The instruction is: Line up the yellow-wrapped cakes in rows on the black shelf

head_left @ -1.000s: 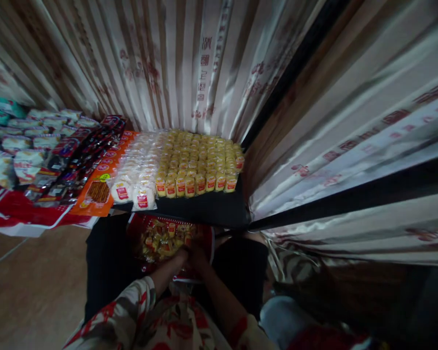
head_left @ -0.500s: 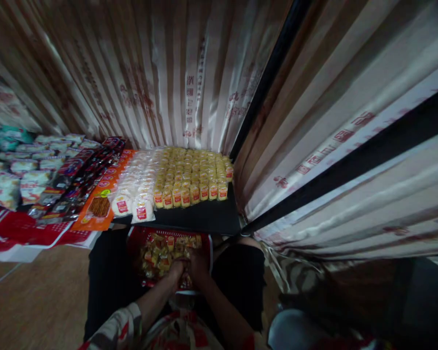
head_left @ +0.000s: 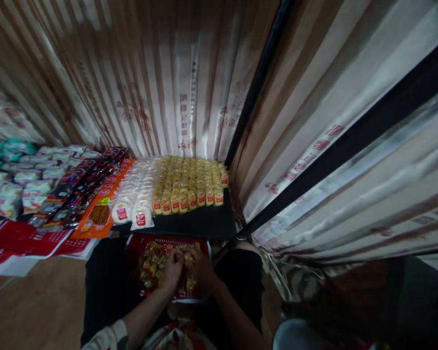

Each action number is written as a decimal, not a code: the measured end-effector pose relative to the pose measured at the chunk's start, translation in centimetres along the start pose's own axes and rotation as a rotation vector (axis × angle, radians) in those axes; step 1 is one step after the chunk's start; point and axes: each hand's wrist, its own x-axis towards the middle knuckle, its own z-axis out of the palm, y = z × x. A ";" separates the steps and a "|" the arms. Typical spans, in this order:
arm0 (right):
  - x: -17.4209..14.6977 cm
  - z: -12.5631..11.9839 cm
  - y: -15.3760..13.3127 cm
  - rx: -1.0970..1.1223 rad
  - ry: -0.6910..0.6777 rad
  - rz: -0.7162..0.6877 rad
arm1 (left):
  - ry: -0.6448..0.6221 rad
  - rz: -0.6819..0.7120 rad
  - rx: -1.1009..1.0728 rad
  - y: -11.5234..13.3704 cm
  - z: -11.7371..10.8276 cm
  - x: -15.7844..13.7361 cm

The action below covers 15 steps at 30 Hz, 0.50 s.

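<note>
On my lap rests a shallow red tray (head_left: 133, 243) with a pale rim, filled with small yellow wrapped snacks (head_left: 151, 265) lying loose. My left hand (head_left: 173, 267) is over the middle of the tray, its fingers curled. Close against it, my right hand (head_left: 200, 266) is also closed, above the tray's right half. The fingertips of both hands meet, and a pale bit shows between them, too small and dim to name. Beyond the tray, yellow wrapped snacks (head_left: 190, 184) stand in tight rows on a black surface (head_left: 193, 222).
Left of the rows lie clear packs of white round pieces (head_left: 140, 216), an orange bag (head_left: 100, 214), dark shiny packets (head_left: 76, 184) and white packets (head_left: 36, 194). A red printed sheet (head_left: 25, 240) hangs over the edge. Pleated curtains (head_left: 160, 97) and black bars (head_left: 259, 82) enclose the back and right.
Both hands have lifted slightly toward the far side of the tray, and their fingers now show more clearly. The view has tilted up and shifted a little.
</note>
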 end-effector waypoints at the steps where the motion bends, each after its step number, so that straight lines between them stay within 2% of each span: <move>1: 0.1 -0.7 -0.3 0.032 0.035 -0.032 | 0.042 0.078 0.010 0.8 -0.3 -0.1; 4: 0.5 -2.7 -1.1 0.163 0.163 -0.084 | 0.061 0.194 0.024 3.9 -0.8 -0.5; 9: 0.9 -6.0 -2.4 0.402 0.293 -0.074 | -0.197 0.288 0.037 9.4 -1.5 -1.5; 12: 0.9 -7.4 -3.0 0.448 0.338 -0.073 | -0.297 0.329 -0.010 11.3 -1.8 -1.1; 15: 0.9 -8.2 -3.4 0.433 0.422 -0.103 | -0.297 0.389 -0.071 12.2 -1.5 0.1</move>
